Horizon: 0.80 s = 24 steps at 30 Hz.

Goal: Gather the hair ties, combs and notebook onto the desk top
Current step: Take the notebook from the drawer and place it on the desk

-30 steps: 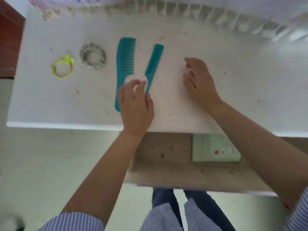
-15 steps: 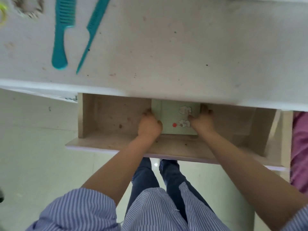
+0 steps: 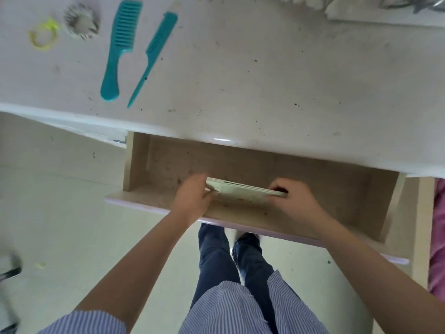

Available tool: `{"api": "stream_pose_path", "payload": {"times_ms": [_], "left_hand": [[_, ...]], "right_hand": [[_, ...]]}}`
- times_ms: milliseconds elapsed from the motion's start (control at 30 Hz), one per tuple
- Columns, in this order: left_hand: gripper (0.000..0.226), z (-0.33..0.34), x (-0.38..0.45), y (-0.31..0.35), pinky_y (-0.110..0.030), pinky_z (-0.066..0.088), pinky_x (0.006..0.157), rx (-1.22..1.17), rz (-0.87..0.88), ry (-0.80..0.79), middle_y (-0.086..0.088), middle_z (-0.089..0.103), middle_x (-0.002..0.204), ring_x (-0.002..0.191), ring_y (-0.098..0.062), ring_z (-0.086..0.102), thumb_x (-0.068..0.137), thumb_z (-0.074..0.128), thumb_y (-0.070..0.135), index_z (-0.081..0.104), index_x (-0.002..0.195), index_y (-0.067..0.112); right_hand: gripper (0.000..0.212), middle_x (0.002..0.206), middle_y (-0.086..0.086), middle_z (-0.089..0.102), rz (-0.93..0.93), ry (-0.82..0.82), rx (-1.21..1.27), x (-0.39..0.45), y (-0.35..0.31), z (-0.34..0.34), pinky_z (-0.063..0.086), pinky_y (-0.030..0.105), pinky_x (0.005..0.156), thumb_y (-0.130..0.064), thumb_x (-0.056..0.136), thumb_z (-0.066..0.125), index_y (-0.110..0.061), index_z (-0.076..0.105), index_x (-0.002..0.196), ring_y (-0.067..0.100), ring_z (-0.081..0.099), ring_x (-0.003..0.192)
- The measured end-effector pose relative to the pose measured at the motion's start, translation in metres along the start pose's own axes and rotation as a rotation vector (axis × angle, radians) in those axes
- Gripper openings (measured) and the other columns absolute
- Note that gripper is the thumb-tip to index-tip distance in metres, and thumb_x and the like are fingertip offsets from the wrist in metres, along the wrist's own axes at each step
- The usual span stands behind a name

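Note:
A pale green notebook is tilted up inside the open wooden drawer below the desk top. My left hand grips its left end and my right hand grips its right end. On the white desk top at the far left lie a yellow hair tie, a grey scrunchie, a wide-tooth teal comb and a teal tail comb.
The drawer front sticks out toward my legs. Pale floor lies to the left, with a blurred dark object at the left edge. Pink cloth shows at the right edge. White fabric lies at the desk's back right.
Both hands left the desk top and went down into the drawer. The notebook, flat half a second ago, is now lifted on edge between them. The view has shifted.

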<state>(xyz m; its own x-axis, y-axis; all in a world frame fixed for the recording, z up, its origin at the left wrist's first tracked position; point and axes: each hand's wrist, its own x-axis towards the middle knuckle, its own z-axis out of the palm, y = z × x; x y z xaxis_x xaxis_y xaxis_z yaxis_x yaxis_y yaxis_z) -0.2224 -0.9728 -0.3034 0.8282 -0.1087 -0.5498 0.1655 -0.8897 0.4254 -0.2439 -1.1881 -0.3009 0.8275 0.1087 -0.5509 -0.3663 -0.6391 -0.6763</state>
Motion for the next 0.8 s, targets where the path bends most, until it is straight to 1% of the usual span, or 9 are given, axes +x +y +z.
{"api": "stream_pose_path", "payload": {"times_ms": [33,100,167,300,433,533,600,700,800], "left_hand": [[0.018,-0.010,-0.005,0.002,-0.036,0.041,0.088,0.003,0.095,0.032,-0.017,0.065,0.102,0.099,-0.033,0.057,0.088,0.061,0.012,0.062,0.100,-0.001],[0.017,-0.035,-0.009,0.011,-0.031,0.035,0.086,-0.017,0.236,0.160,-0.020,0.066,0.097,0.097,-0.034,0.057,0.086,0.063,0.007,0.063,0.099,-0.005],[0.023,-0.066,-0.005,0.026,-0.028,0.037,0.087,-0.082,0.271,0.371,-0.021,0.067,0.102,0.098,-0.027,0.057,0.087,0.063,0.006,0.063,0.106,-0.004],[0.039,-0.114,0.017,0.054,-0.041,0.042,0.096,0.060,0.382,0.744,-0.026,0.063,0.117,0.109,-0.040,0.056,0.081,0.061,0.005,0.056,0.118,-0.007],[0.048,-0.110,0.033,0.044,-0.049,0.033,0.108,0.293,0.361,0.571,-0.027,0.048,0.136,0.129,-0.041,0.041,0.086,0.062,0.014,0.048,0.127,-0.005],[0.059,-0.088,0.042,0.021,-0.042,0.018,0.117,0.382,0.294,0.388,-0.016,0.026,0.153,0.143,-0.029,0.018,0.094,0.049,0.033,0.029,0.142,0.005],[0.060,-0.078,0.046,0.011,-0.042,0.015,0.118,0.394,0.288,0.325,-0.014,0.020,0.155,0.144,-0.028,0.014,0.096,0.042,0.036,0.022,0.144,0.006],[0.064,-0.069,0.045,0.005,-0.045,0.013,0.118,0.421,0.280,0.297,-0.017,0.018,0.156,0.144,-0.030,0.013,0.095,0.042,0.040,0.020,0.145,0.006],[0.074,-0.055,0.029,0.001,-0.054,0.023,0.113,0.497,0.396,0.293,-0.026,0.032,0.148,0.139,-0.040,0.026,0.086,0.057,0.045,0.033,0.138,-0.002]], "right_hand": [[0.009,0.067,0.000,0.058,-0.119,-0.024,-0.137,-0.005,-0.010,-0.006,0.038,0.009,0.059,-0.011,0.080,0.068,-0.012,0.065,0.072,0.019,0.052,0.068],[0.017,0.062,-0.002,0.055,-0.335,0.019,-0.325,-0.008,-0.029,-0.019,0.031,0.023,0.058,-0.014,0.085,0.062,0.001,0.064,0.078,0.022,0.052,0.066],[0.016,0.058,-0.017,0.039,-0.374,0.112,-0.195,-0.006,-0.052,-0.035,0.029,0.016,0.052,-0.015,0.087,0.059,-0.006,0.060,0.073,0.015,0.044,0.055],[0.031,0.055,-0.007,0.037,-0.227,0.375,0.133,0.028,-0.088,-0.057,0.031,0.005,0.041,-0.018,0.091,0.051,-0.018,0.042,0.062,-0.006,0.042,0.044],[0.026,0.079,0.006,0.058,-0.027,0.468,0.357,0.083,-0.109,-0.064,0.041,0.018,0.054,-0.018,0.092,0.050,0.006,0.058,0.096,0.017,0.054,0.070],[0.033,0.110,0.021,0.064,0.051,0.457,0.240,0.109,-0.110,-0.056,0.053,0.038,0.080,-0.021,0.091,0.052,0.006,0.057,0.110,0.033,0.060,0.101],[0.041,0.117,0.020,0.061,0.071,0.499,0.008,0.114,-0.110,-0.053,0.046,0.032,0.075,-0.027,0.090,0.053,0.005,0.047,0.116,0.035,0.058,0.107],[0.046,0.099,0.016,0.059,0.061,0.510,-0.268,0.100,-0.101,-0.061,0.036,0.032,0.064,-0.033,0.090,0.052,0.002,0.041,0.117,0.029,0.057,0.089],[0.038,0.068,0.001,0.050,-0.136,0.451,-0.335,0.057,-0.076,-0.058,0.036,0.033,0.059,-0.030,0.089,0.055,0.001,0.048,0.109,0.021,0.048,0.067]]}}
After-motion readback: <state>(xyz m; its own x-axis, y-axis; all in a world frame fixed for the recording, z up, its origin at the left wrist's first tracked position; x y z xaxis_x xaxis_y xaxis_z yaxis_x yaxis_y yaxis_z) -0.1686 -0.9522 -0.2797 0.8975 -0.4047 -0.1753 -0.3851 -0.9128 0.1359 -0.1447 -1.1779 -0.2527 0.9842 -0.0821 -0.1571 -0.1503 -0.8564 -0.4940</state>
